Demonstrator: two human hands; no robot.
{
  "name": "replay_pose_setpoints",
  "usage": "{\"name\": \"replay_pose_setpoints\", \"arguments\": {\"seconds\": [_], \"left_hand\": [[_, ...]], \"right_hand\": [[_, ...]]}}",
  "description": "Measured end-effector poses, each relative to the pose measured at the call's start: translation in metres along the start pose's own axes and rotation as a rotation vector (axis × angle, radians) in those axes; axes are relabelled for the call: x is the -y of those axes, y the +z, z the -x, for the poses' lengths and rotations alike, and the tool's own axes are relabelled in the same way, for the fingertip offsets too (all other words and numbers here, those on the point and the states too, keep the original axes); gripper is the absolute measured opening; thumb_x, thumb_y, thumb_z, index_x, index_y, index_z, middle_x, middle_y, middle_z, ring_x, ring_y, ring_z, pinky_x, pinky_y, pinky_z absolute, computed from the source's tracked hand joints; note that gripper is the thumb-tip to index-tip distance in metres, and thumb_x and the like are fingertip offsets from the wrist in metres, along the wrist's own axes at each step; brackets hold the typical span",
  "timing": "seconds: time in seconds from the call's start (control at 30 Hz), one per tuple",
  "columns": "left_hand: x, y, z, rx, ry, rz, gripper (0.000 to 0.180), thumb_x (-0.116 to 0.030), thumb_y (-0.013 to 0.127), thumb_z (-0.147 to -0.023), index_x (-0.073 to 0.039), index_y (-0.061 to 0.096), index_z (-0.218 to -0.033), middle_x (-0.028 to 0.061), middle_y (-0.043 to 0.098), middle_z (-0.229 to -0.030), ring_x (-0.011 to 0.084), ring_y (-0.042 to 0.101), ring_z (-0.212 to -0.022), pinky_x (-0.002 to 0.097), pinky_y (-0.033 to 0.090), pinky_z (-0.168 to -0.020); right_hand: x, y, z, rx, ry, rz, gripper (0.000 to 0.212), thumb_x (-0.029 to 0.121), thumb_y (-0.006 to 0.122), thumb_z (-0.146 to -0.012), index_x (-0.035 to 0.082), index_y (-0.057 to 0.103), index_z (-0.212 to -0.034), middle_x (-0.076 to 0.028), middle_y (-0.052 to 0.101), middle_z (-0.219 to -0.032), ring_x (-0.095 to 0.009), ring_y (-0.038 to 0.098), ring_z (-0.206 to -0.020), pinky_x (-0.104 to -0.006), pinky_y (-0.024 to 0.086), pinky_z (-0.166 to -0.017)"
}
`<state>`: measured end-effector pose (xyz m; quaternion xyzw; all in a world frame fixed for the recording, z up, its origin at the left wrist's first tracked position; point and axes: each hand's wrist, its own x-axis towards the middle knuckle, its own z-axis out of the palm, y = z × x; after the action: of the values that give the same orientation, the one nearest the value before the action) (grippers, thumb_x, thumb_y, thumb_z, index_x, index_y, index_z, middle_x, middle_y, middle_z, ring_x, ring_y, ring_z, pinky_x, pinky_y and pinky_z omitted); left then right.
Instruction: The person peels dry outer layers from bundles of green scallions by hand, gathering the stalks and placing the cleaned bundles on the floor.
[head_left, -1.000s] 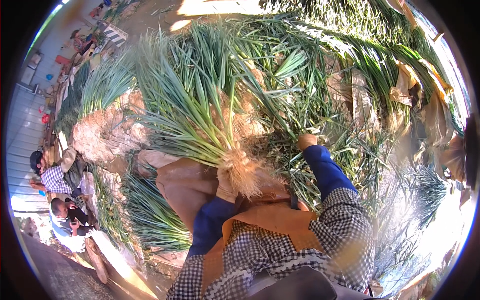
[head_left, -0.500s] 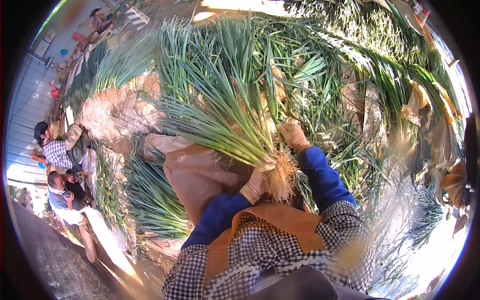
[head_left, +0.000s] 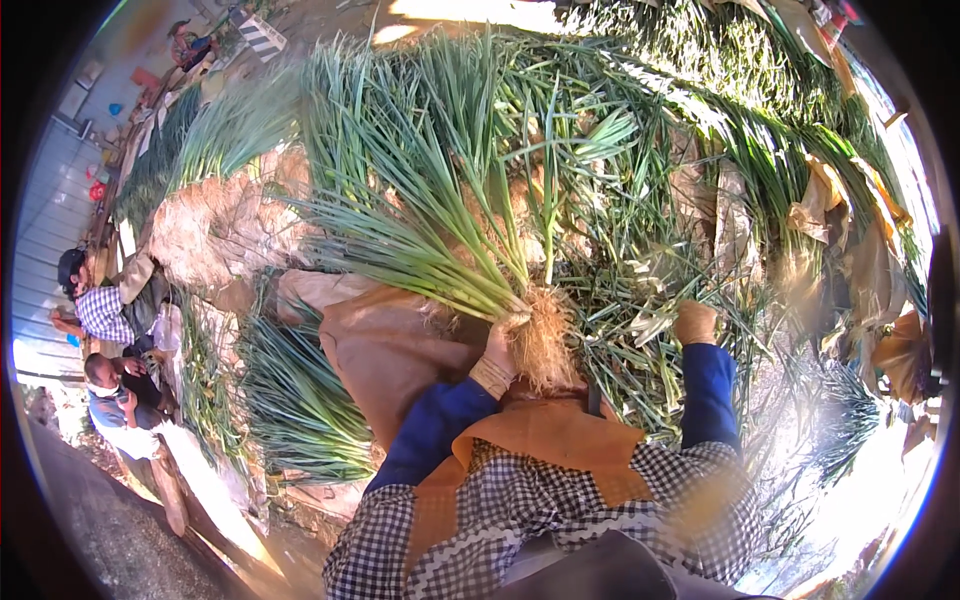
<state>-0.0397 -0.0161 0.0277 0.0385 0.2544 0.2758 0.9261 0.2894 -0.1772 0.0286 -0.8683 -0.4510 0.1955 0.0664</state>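
Observation:
My left hand [head_left: 500,345] grips a thick bunch of green onions [head_left: 440,220] just above its pale, tangled roots [head_left: 545,345]; the long green leaves fan up and to the left. My right hand [head_left: 695,322] is out to the right, fingers curled down among loose green leaves [head_left: 640,300] on the heap. I cannot see whether it holds any. Both forearms are in blue sleeves, and an orange cloth [head_left: 545,440] lies over my checked garment below.
Heaps of green onions [head_left: 760,150] and dry husks [head_left: 850,230] fill the ground ahead and right. A brown sack [head_left: 385,345] lies at my left, with more bundles [head_left: 295,400] beside it. Two people [head_left: 110,350] sit at the far left.
The bunch has swung to the right and a little lower in my left hand. My right hand has moved right and down into the loose leaves.

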Motion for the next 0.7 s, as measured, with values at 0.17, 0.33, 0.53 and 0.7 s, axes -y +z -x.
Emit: {"name": "replay_pose_setpoints", "arguments": {"seconds": [0.17,0.33,0.53,0.7], "left_hand": [[-0.023,0.029,0.010,0.276,-0.019,-0.016,0.045,-0.014,0.051,-0.080,0.004,0.044,-0.121,0.0176,0.055,-0.110,0.0281,0.057,-0.097,0.0400,0.048,-0.085],[-0.059,0.052,0.038,0.160,0.063,-0.126,0.048,-0.012,0.049,-0.078,0.003,0.043,-0.122,0.0176,0.054,-0.112,0.0284,0.057,-0.096,0.0396,0.048,-0.086],[-0.096,0.042,0.065,0.417,0.065,0.159,0.051,-0.029,0.047,-0.084,0.001,0.041,-0.125,0.0190,0.047,-0.123,0.0273,0.058,-0.094,0.0342,0.054,-0.073],[-0.086,0.090,0.070,0.384,0.036,0.241,0.037,-0.020,0.047,-0.086,0.001,0.047,-0.116,0.0168,0.055,-0.110,0.0238,0.059,-0.089,0.0332,0.053,-0.071]], "right_hand": [[0.145,-0.002,-0.036,0.073,-0.503,-0.864,0.047,0.034,0.050,-0.090,0.006,0.044,-0.127,-0.013,0.050,-0.126,-0.023,0.047,-0.114,-0.0314,0.037,-0.096],[0.217,-0.018,0.001,0.658,-0.609,-1.112,0.039,0.035,0.039,-0.095,0.001,0.057,-0.099,-0.008,0.054,-0.084,-0.015,0.049,-0.075,-0.0272,0.040,-0.069],[0.121,-0.054,0.017,0.086,-0.603,-1.603,0.041,0.036,0.050,-0.088,0.007,0.052,-0.060,-0.007,0.052,-0.054,-0.013,0.049,-0.046,-0.0254,0.041,-0.047],[0.077,-0.007,-0.032,-0.220,-0.187,-0.500,0.024,0.028,0.059,-0.084,0.006,0.061,-0.094,-0.011,0.064,-0.092,-0.021,0.061,-0.084,-0.0313,0.048,-0.074]]}}
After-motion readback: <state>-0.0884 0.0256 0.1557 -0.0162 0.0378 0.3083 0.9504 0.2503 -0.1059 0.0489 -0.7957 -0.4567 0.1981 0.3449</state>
